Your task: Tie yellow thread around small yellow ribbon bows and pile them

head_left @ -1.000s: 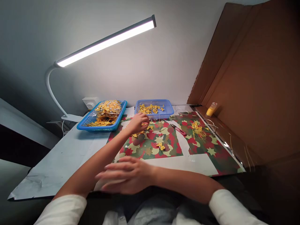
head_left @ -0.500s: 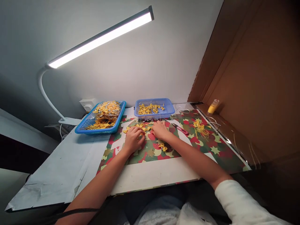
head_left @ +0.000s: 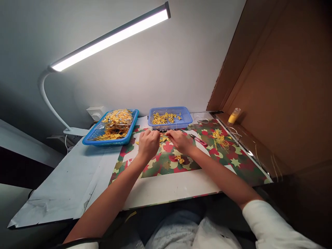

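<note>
My left hand (head_left: 149, 143) is raised over the patterned sheet, fingers curled into a pinch; whatever it grips is hidden by the hand. Close to its right, my right hand (head_left: 180, 141) pinches with thumb and fingers, and what lies in them is too small to make out. Yellow ribbon bows (head_left: 164, 139) lie on the sheet between and behind both hands. Nearer me sits a single yellow bow (head_left: 178, 159) with a small shiny bit at its middle. A pink-handled cutter (head_left: 199, 140) rests just right of my right hand.
At the back stands a blue-violet basket (head_left: 169, 126) of yellow bows. A blue tray (head_left: 110, 142) with bagged bows is at left, under a lit lamp (head_left: 111, 39). Yellow threads (head_left: 220, 141) and a yellow-filled bottle (head_left: 234, 116) are at right, by a cardboard wall (head_left: 280, 86).
My left hand has lifted and turned, its fingers drawing from loosely curled into a closed pinch. My right hand stays close by, its fingers now pointing left toward the left hand.
</note>
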A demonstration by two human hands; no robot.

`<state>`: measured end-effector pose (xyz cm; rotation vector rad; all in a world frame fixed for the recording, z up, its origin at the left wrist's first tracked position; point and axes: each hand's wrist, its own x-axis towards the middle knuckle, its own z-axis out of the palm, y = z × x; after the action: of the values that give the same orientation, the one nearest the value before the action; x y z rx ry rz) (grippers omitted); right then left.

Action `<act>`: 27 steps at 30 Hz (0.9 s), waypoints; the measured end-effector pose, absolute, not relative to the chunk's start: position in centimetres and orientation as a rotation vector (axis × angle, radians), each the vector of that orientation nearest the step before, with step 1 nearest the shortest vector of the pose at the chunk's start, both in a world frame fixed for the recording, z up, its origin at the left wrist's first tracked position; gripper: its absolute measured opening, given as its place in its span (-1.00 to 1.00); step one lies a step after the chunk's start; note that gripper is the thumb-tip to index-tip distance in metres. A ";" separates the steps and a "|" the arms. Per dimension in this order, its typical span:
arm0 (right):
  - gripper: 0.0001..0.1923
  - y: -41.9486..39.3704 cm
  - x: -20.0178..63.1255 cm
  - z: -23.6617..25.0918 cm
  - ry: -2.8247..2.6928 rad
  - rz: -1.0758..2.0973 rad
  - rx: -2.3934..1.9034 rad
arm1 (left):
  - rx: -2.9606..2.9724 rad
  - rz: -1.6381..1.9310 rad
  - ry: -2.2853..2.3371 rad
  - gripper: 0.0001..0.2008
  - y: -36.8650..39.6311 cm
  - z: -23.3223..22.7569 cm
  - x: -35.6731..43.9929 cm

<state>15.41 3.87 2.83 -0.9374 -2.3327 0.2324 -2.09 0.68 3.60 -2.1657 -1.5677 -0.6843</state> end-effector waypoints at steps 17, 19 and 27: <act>-0.78 0.3 18.5 -0.4 -2.012 0.906 -0.934 | -2.661 -1.959 -2.065 -0.63 -0.7 -1.7 1.1; -0.80 0.0 18.2 -0.4 -2.010 0.815 -1.000 | -2.546 -1.862 -1.959 -0.64 -1.0 -1.4 1.4; -0.72 0.7 18.5 -0.4 -2.228 0.097 -1.292 | -2.494 -1.422 -1.854 -0.71 -1.5 -0.8 1.1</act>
<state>18.54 0.74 -0.41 -1.2916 -2.2282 0.0965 1.12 -1.46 -0.84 -2.4936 -1.8541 -1.4224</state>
